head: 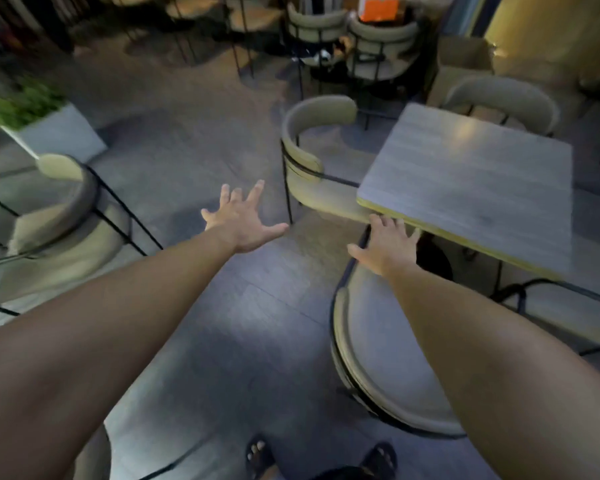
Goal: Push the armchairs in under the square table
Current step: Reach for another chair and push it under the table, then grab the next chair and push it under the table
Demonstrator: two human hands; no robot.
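**Both hands out, fingers spread, at the near corner of the square table**

Nearest to you, your feet in dark sandals [258, 455] stood on the grey tiled floor [257, 306]. Just ahead and to your right sat the near armchair [378, 358], its curved padded back toward you and its seat reaching in under the near edge of the surface; how far in it went was hidden by your right arm.

Your right hand [385, 247] was opened flat, fingers spread, gripping nothing. It lay over the front part of that armchair's black frame, fingertips close to the near-left corner of the square table [471, 188]; whether it touched frame or surface could not be told through the blur. Your left hand [243, 223] was likewise opened wide, fingers splayed, hanging over bare floor and touching nothing, well apart from the right hand.

Beyond the left hand stood the left armchair [309, 157], at the table's left side, its seat partly tucked beneath the surface and its back curving away from it. A third armchair [506, 98] showed behind the table's far edge.

Off to your left stood another armchair [59, 230] at a separate table, and past it a white planter [59, 133] with green leaves. Farther back were more chairs [354, 39] in dim light.
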